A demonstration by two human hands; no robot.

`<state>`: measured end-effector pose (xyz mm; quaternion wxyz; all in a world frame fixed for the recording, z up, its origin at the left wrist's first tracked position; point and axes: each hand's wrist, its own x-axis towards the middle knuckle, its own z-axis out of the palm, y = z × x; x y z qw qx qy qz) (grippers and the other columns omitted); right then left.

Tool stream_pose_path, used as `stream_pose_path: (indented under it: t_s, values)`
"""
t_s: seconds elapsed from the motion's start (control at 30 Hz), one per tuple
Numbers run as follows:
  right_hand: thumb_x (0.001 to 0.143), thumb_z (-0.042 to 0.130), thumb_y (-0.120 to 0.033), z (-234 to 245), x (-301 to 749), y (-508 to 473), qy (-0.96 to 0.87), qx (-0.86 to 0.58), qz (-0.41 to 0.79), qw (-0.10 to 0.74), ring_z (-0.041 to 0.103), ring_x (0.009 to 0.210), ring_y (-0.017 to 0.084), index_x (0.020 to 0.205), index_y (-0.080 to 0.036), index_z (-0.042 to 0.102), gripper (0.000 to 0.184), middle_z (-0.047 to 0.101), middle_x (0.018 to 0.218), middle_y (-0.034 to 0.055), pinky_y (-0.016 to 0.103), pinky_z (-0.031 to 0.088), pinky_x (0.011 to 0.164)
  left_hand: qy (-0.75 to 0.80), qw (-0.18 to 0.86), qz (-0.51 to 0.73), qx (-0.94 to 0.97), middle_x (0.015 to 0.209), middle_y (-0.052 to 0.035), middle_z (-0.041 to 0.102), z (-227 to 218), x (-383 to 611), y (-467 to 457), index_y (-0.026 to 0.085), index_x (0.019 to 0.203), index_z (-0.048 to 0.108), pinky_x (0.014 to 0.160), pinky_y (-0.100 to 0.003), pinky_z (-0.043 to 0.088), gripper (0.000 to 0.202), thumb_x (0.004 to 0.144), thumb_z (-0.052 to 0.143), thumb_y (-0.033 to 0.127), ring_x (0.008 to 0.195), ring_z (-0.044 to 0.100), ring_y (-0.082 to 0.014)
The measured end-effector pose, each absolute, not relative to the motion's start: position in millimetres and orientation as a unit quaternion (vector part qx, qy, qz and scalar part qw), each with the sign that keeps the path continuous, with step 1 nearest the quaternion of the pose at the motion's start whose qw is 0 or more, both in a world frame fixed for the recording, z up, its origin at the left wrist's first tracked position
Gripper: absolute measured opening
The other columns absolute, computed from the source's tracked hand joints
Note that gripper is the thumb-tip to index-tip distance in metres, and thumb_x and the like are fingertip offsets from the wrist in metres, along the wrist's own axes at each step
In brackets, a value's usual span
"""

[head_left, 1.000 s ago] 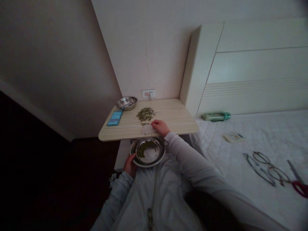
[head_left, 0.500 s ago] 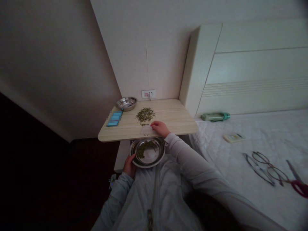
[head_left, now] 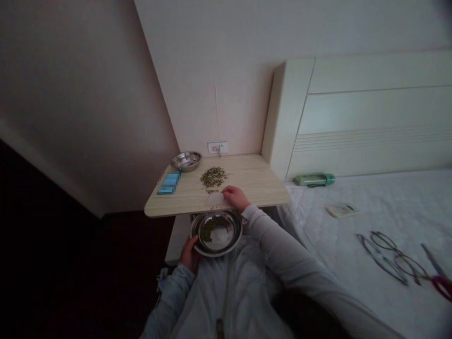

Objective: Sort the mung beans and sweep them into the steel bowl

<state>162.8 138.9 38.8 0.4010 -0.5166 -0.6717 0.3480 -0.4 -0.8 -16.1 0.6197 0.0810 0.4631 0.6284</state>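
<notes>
My left hand [head_left: 189, 254] grips the left rim of a metal bowl [head_left: 236, 241], held just under the table's front edge. Small green beans or seeds [head_left: 209, 230] lie along the bowl's left and upper inside. Over the table [head_left: 254, 179], my right hand [head_left: 236, 197] pinches a thin, pale, translucent card-like piece [head_left: 214, 198] lying near the front edge. Just beyond that piece is a short row of green bits, and behind it a loose pile of the same seeds [head_left: 213, 176]. A few bits sit between the piece and the edge.
A second metal bowl [head_left: 186, 161] stands at the table's back left, beside a blue pixelated item [head_left: 169, 182]. A wall socket [head_left: 217, 148] is behind. On the bed at right lie a green bottle [head_left: 314, 180], a remote-like object [head_left: 342, 210], glasses [head_left: 383, 259] and red-handled scissors [head_left: 441, 287].
The whole scene sits slightly lower in view, as the camera has tilted up. Both hands keep their holds, with little visible movement relative to the table.
</notes>
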Motion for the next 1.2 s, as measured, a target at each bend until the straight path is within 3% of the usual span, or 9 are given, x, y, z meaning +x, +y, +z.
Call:
stream_pose_path:
  t_s: [0.4,1.2]
  values:
    - [0.061,0.044,-0.021,34,177,120,-0.611,-0.497,0.374,0.49,0.047,0.054,0.009,0.072,-0.016,0.056,0.017,0.053,0.054,-0.0035,0.021,0.035,0.056,0.46,0.632,0.619,0.075,0.071,-0.0035,0.064,-17,-1,1,0.014,0.07,0.056,0.07,-0.03,0.046,0.008,0.062,0.054,0.013,0.08,0.059,-0.0199]
    - [0.063,0.046,-0.02,35,174,123,-0.674,-0.494,0.364,0.412,0.044,0.052,0.009,0.075,-0.016,0.057,0.018,0.051,0.054,-0.0043,0.021,0.033,0.053,0.46,0.625,0.622,0.107,0.065,-0.0014,0.063,-18,-1,1,0.016,0.072,0.057,0.066,-0.028,0.047,0.011,0.062,0.054,0.014,0.073,0.06,-0.018]
